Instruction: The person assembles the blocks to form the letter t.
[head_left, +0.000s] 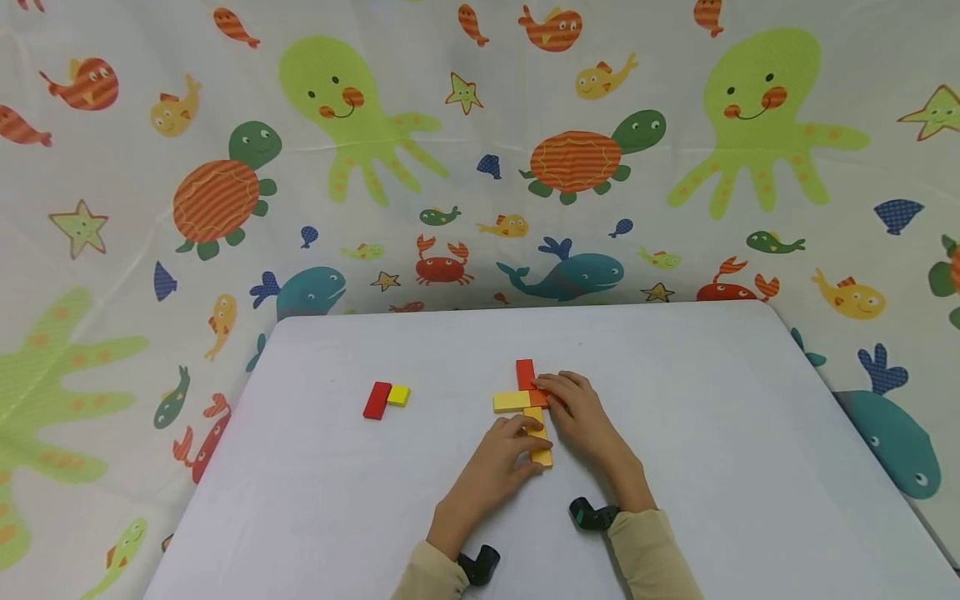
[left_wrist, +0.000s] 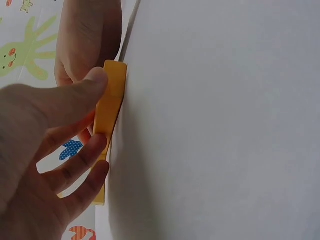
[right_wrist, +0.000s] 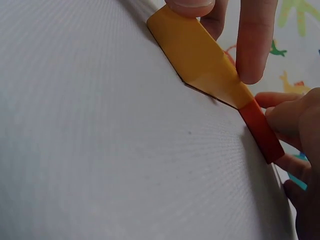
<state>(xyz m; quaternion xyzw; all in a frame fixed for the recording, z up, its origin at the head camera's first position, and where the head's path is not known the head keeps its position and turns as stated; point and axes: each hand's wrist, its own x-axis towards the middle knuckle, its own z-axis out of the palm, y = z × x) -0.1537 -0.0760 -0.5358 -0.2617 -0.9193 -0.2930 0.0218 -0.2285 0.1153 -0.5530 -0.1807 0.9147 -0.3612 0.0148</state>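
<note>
In the head view, several flat blocks lie edge to edge: a red block at the far end, a yellow block to the left, an orange-red block beside it, and a yellow column running towards me. Fingers partly cover the column, so its seams are unclear. My left hand holds the column, with the thumb by its near end and fingertips along it; the same yellow piece shows in the left wrist view. My right hand grips the orange-red block with bent fingers, from the right.
Away to the left lie a dark red block and a small bright yellow block, touching each other. The white table meets a cloth printed with sea animals at its far edge.
</note>
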